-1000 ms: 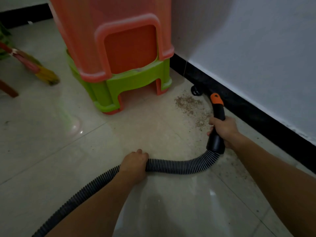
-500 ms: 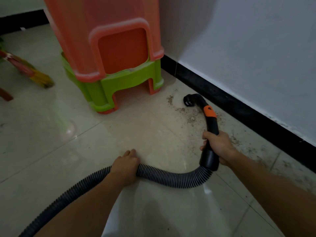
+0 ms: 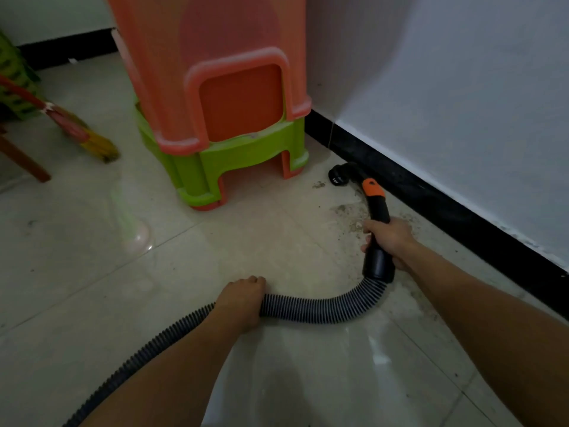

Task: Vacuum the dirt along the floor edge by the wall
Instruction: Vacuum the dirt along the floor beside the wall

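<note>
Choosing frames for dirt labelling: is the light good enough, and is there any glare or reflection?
Head view: dim overall; a glare streak on the floor low in frame; the stools reflect green on the glossy tile; dirt near the nozzle is faint but visible.

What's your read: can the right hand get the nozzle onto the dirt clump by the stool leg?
Probably yes. The right hand has its grip on the wand, and the nozzle sits beside the dirt clump, bare floor between; the stool leg stands clear.
</note>
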A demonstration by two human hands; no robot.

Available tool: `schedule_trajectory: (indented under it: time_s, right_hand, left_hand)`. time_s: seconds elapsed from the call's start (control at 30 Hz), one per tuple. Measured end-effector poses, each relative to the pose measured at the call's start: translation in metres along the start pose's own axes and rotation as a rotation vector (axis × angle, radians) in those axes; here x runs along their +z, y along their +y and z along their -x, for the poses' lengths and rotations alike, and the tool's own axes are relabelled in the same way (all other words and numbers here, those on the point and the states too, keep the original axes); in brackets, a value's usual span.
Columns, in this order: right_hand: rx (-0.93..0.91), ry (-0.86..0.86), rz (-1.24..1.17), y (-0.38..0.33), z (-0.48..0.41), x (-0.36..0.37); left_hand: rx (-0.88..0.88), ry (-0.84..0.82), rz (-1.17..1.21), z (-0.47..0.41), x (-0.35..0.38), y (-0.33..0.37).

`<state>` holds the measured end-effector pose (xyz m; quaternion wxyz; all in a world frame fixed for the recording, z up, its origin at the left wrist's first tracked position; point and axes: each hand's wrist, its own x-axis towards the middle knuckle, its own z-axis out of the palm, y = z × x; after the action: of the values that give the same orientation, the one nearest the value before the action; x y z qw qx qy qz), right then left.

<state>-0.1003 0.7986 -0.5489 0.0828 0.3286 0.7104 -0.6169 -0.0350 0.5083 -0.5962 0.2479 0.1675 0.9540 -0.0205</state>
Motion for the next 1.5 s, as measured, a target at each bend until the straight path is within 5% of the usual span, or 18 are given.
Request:
schedule_trajectory:
  time_s: [0.3,0.8,1.0,1.3,1.5]
  right_hand:
    - [0.004,0.008,0.000,-0.022,-0.045,0.018]
    - [-0.042,0.004,0.100,0.009,0.013,0.020]
    - [-0.095,-0.176,0.233,0.010,0.036,0.046]
    - [-0.107,0.290,0.189,0.035,0.053,-0.043]
    - [-0.051,0.331,0.137,0.060,0.046,-0.048]
  left_hand:
    - [-0.011,0.055,0.073,-0.011,0.003,-0.010]
    - [0.082,0.041,-0.024,0.013,0.025,-0.017]
    - [0.062,0.035,-0.083,0.030,0.025,-0.029]
    - [0.151,0.084,-0.105,0.004,0.007,0.026]
    - [0.121,0.038,-0.120,-0.004,0.012,0.035]
